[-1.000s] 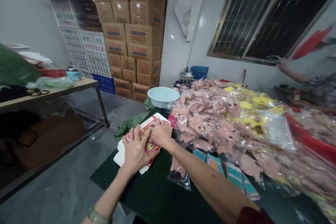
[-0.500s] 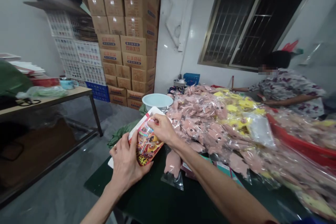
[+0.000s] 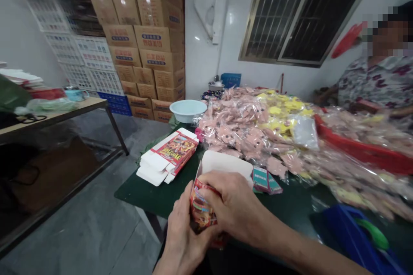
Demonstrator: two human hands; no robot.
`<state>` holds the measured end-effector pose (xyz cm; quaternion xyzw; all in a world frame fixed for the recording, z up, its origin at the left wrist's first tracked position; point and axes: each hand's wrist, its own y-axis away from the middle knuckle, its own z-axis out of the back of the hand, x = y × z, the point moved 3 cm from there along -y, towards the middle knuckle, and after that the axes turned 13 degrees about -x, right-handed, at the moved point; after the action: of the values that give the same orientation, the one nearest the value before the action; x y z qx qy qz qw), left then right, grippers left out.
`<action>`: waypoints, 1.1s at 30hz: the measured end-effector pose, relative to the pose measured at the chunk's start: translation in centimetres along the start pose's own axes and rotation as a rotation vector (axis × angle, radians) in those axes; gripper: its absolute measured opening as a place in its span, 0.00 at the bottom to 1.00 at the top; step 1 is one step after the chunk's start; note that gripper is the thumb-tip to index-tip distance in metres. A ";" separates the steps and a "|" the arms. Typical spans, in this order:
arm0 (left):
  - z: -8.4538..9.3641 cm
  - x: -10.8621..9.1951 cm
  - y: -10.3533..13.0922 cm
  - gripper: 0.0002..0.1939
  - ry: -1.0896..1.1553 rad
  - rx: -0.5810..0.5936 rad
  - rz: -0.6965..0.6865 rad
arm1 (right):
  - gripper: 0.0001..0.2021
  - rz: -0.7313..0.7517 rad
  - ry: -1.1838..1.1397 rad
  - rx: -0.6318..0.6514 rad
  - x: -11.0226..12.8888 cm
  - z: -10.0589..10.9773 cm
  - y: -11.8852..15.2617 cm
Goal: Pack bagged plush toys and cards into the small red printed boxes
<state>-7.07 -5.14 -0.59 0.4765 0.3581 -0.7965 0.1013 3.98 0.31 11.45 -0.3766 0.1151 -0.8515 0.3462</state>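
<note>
A red printed carton [image 3: 200, 208] with a raised white flap is between my hands near the table's front edge. My left hand [image 3: 187, 227] wraps its left and lower side. Across its top and right side lies my right hand [image 3: 227, 200], fingers bent over the printed face. Flat printed cartons with white flaps [image 3: 176, 150] rest on the green table [image 3: 151, 193] to the left. Small teal and maroon boxes [image 3: 263, 179] lie just beyond my right hand. Behind them spreads a heap of bagged pink items [image 3: 245, 133], with yellow ones [image 3: 277, 109] among them.
A pale blue basin [image 3: 188, 111] stands at the table's far left corner. A red basket [image 3: 361, 148] with bagged items is at right, a blue container [image 3: 355, 236] nearer. Another person [image 3: 380, 79] sits at the back right. A side table [image 3: 90, 105] stands left.
The view has shifted. My hands have come down and nearer from the flat carton, which now lies free at the left. They now hold an opened-out carton with its flap up.
</note>
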 end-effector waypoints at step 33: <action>-9.5 -3.3 -4.3 0.23 0.454 0.439 -0.216 | 0.14 0.030 0.055 -0.868 -12.9 3.1 10.1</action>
<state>-1.00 3.67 1.42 0.6116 0.2398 -0.7343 -0.1711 17.46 1.85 1.73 -0.4628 0.4769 -0.7288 0.1652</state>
